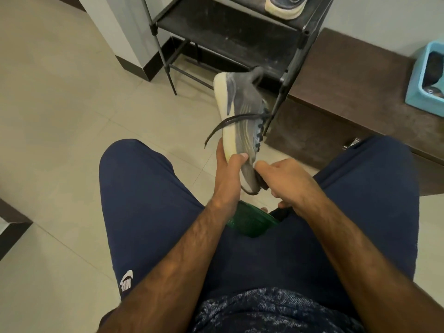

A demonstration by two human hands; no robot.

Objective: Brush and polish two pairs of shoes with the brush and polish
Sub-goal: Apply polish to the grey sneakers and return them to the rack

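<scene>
Hands meet at the toe of a grey sneaker (240, 109), which on my feed hangs in the air above the tiled floor (60, 104), heel pointing away toward the black shoe rack (230, 27). The left hand (228, 169) grips the toe end, thumb pressed on the upper and fingers wrapped behind the pale sole, wrist bent upward. The right hand (286, 181) comes in from the other side, fingers curled round a dark brush (262, 184) whose end touches the toe. A loose lace (223, 124) trails across the sole. I see a green round object (249, 222) between the thighs, below both wrists. A second sneaker (286, 6) sits on the rack's upper shelf.
</scene>
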